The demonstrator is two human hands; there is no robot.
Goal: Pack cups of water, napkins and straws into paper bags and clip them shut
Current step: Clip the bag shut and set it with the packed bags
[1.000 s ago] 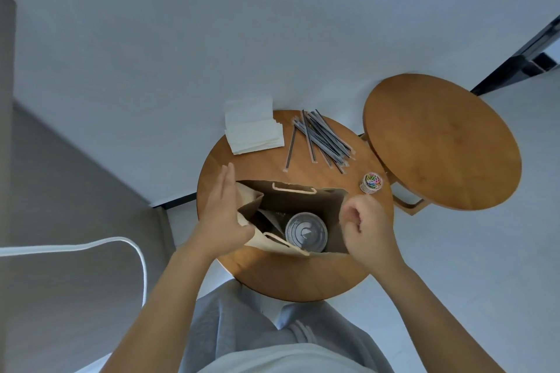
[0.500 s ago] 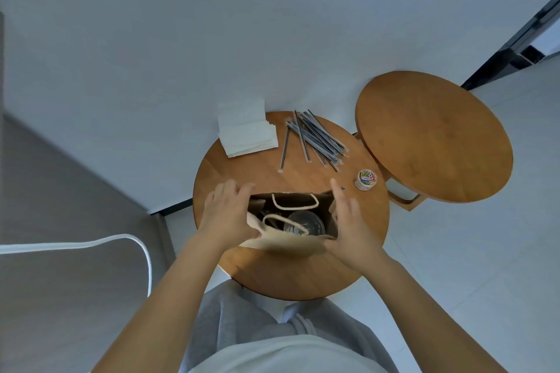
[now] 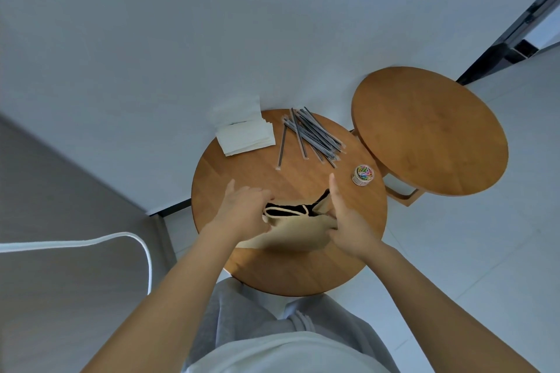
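The paper bag [image 3: 298, 225] stands at the middle of the round table [image 3: 272, 272], its mouth pressed almost flat, with only a dark slit open along the far edge. Your left hand [image 3: 242, 209] grips the bag's left end near one rope handle [image 3: 285, 212], fingers curled over the rim. Your right hand [image 3: 342, 221] presses the bag's right end, thumb and lower fingers pinching the paper while the forefinger points away from you, extended and free. Whether cup, napkin and straw are all inside cannot be told; the mouth is too narrow to see in.

To do this step well, in my judgement: bring both rims level before flattening, so the two handles lie one over the other and the top edge forms a single straight line. Squeeze gently; a cup of water inside would tip or spill if the sides are crushed low. Hold the closed edge with the left hand alone, freeing the right for a clip.

The jar of clips [image 3: 362, 175] sits beyond the bag to its right, near the table edge. The straws [image 3: 312, 136] and the napkins [image 3: 247, 138] lie beyond the bag, at the far side.
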